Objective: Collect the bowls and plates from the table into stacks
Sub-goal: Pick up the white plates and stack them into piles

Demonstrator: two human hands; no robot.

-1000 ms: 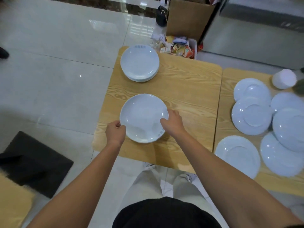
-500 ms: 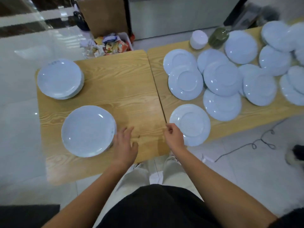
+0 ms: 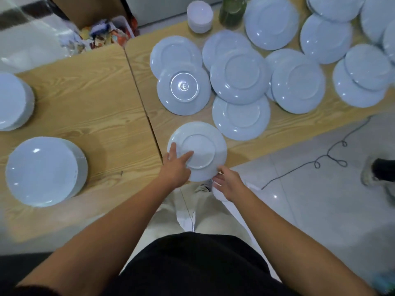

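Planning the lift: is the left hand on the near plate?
Yes, the left hand rests its fingers flat on the near plate.

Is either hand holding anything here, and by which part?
Upturned plate, at its near rim: left hand lies flat on top, right hand touches the rim's edge. No closed grip is visible.

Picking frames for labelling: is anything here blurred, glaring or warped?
Head view: the near plate, left hand and right hand are fairly sharp. The near left stack and the frame's edges smear with motion blur. A bright ring of glare sits on the plate behind. The table edges bow slightly, likely from the wide lens.
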